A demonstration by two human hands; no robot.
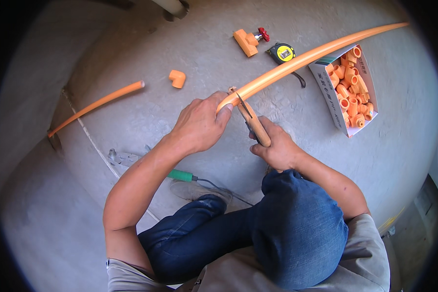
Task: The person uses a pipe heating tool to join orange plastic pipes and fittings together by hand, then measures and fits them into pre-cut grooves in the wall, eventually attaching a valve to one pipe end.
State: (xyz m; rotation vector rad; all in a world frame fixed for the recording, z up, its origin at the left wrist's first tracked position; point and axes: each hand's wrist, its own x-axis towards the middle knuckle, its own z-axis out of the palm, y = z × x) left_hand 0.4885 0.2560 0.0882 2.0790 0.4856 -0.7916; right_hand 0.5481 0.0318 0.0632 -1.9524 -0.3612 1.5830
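A long orange plastic pipe [297, 63] runs from my hands toward the far right, its near end tilted down to the left. My left hand [199, 121] is closed around that near end, thumb along its side. In my right hand [280, 146] is a pipe cutter [256, 125] with orange handles, its fingers wrapped round them. The cutter's jaws sit at the pipe just right of my left hand. Whether the blade has bitten into the pipe, I cannot tell.
An orange elbow fitting [177, 79] and a shorter orange pipe [100, 101] lie left. Beyond the pipe are a valve fitting [247, 43] with red handle and a tape measure [282, 52]. A box [326, 100] of orange fittings stands right. A green-handled corded tool [181, 175] lies near my knee.
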